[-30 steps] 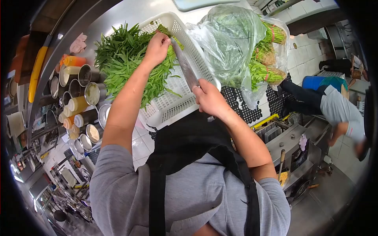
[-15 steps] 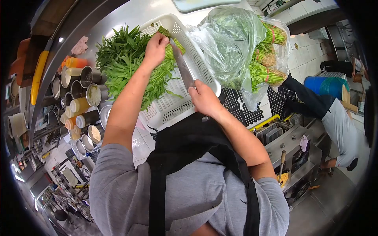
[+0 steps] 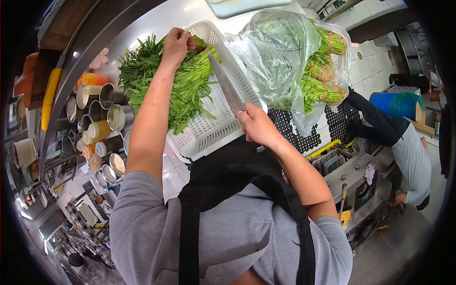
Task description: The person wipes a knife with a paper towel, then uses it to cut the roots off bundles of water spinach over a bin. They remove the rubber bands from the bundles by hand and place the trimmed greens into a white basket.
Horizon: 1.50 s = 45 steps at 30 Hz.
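Observation:
A knife (image 3: pixel 225 83) is gripped by its handle in my right hand (image 3: pixel 257 124), its blade tilted up over the white perforated basket (image 3: pixel 223 124). The knife tip reaches the cut stem ends of the leafy greens (image 3: pixel 190 90) lying in the basket. My left hand (image 3: pixel 177 43) is over the upper part of the greens, fingers curled and pinched together; what they hold, if anything, is hidden. Darker leaves spread past the basket's left edge onto the metal counter.
A clear plastic bag (image 3: pixel 280 52) with banded green bundles (image 3: pixel 325 90) lies right of the basket. Bottles (image 3: pixel 97 129) and metal containers (image 3: pixel 118 116) stand at the left. A cutting board (image 3: pixel 237 5) is at the top. Another person (image 3: pixel 411 156) is at the right.
My left hand has moved up and left, away from the stem ends. The red band seen around the stems no longer shows. My right hand with the knife has shifted slightly right and down.

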Each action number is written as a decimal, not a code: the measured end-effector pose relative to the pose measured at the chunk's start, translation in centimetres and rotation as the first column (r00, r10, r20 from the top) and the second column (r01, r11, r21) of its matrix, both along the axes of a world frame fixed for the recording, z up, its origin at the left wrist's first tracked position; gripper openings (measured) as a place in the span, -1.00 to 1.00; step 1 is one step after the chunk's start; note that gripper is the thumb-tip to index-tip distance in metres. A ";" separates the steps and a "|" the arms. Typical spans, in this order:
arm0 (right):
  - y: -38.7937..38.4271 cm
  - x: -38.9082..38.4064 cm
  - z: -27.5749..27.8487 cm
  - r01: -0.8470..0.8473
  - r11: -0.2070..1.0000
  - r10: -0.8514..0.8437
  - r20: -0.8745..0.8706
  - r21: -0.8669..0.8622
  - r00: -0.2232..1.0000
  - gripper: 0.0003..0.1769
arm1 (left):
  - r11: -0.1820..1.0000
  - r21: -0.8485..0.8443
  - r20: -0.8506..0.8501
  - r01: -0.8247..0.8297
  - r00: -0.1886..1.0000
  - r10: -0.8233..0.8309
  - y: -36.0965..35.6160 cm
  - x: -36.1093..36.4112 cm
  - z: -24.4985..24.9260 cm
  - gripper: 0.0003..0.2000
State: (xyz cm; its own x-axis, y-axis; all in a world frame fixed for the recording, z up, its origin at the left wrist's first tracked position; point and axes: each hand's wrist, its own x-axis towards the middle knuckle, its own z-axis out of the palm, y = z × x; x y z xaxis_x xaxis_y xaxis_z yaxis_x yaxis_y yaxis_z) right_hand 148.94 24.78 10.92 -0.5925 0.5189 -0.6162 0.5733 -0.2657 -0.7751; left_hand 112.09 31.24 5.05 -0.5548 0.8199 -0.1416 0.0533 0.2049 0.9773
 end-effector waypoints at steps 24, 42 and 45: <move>-0.7 2.0 2.4 0.002 1.000 -0.001 0.039 -0.029 0.999 -0.67 | 0.681 -0.523 -0.797 0.513 -0.011 -0.604 1.3 1.9 -0.4 -0.80; -1.3 0.8 3.1 -0.066 0.994 0.062 0.053 0.090 0.997 -0.64 | 0.729 -0.200 -0.756 0.655 0.370 -0.540 -0.6 3.3 7.1 -0.80; -0.7 0.3 2.7 -0.038 0.999 0.037 0.046 0.011 0.998 -0.64 | 0.744 -0.161 -0.815 0.648 0.338 -0.470 -0.4 3.3 9.5 -0.83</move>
State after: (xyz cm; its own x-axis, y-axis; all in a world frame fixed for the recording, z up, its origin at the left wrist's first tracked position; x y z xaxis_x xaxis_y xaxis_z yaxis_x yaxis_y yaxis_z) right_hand 149.22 24.06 13.59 -0.5832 0.5046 -0.6366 0.6172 -0.2342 -0.7511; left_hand 115.35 30.87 14.56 0.2476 0.9382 0.2419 0.8177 -0.3363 0.4672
